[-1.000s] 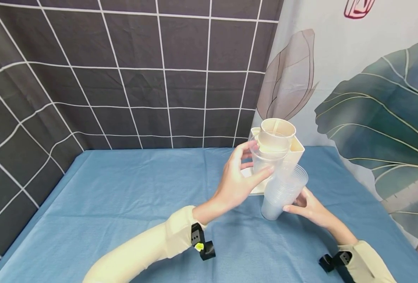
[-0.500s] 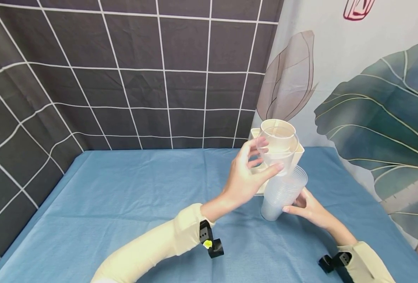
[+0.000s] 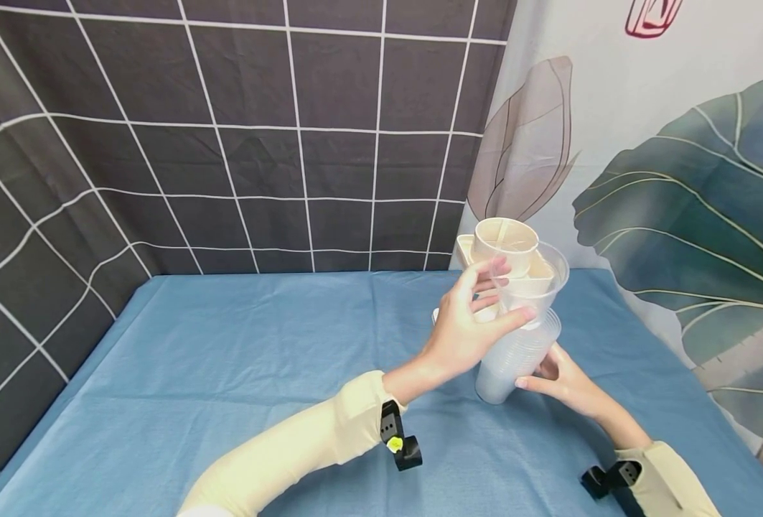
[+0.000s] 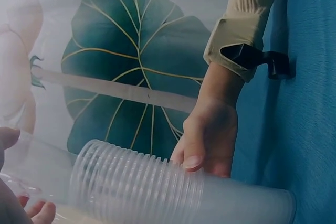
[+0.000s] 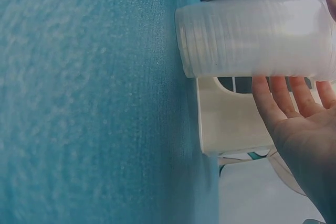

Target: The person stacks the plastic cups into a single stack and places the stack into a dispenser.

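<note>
My left hand holds a single clear plastic cup upright, thumb on the near side and fingers on the far side. Its lower end is at the mouth of a tall stack of clear plastic cups; how far it reaches inside cannot be told. The stack stands on the blue cloth, leaning slightly right at the top. My right hand steadies the stack low down between thumb and fingers. In the right wrist view, fingertips touch the stack's side. Ridged rims show in the left wrist view.
Just behind the cups is a cream plastic stand with a round cup-like holder on top, partly hidden by my left hand and the cups. Blue cloth covers the table. Dark grid and leaf-print curtains hang behind and at right.
My left hand has moved right, carrying the single cup from in front of the cream stand to above the stack's mouth. The right hand and the stack have stayed put.
</note>
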The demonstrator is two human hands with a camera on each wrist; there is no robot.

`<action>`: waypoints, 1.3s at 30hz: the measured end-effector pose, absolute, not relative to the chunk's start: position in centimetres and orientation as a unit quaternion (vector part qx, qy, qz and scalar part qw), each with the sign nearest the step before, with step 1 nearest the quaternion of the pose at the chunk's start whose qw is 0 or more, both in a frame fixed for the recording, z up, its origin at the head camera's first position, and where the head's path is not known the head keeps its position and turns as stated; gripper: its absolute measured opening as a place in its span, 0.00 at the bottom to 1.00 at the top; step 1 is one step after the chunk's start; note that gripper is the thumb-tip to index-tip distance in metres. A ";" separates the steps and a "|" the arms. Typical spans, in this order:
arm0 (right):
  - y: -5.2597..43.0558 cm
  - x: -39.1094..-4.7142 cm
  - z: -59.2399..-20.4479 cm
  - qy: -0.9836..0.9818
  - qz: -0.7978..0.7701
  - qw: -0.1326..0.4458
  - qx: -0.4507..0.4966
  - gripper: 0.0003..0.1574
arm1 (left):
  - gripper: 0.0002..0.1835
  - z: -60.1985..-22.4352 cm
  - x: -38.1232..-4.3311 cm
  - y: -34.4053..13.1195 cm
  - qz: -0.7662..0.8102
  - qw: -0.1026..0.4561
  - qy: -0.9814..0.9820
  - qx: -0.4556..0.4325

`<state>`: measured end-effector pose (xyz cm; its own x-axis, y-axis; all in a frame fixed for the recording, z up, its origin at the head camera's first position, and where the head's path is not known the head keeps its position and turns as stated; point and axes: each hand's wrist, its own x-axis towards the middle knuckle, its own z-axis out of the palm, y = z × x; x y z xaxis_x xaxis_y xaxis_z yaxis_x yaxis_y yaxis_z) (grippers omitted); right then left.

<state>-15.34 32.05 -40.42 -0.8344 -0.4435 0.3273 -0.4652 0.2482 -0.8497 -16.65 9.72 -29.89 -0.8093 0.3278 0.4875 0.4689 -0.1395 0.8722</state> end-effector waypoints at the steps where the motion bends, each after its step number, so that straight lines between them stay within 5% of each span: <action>1: 32.1 -15.3 -40.4 -0.790 0.542 0.009 0.287 0.56 | 0.35 -29.9 -16.7 9.8 -0.688 0.050 -0.656 -0.305; 10: 32.3 -15.6 -40.8 -0.786 0.548 0.002 0.287 0.53 | 0.41 -30.8 -16.6 9.9 -0.675 0.067 -0.668 -0.304; 39: 32.4 -15.6 -40.9 -0.785 0.549 0.007 0.289 0.54 | 0.38 -32.2 -16.7 10.5 -0.651 0.064 -0.690 -0.311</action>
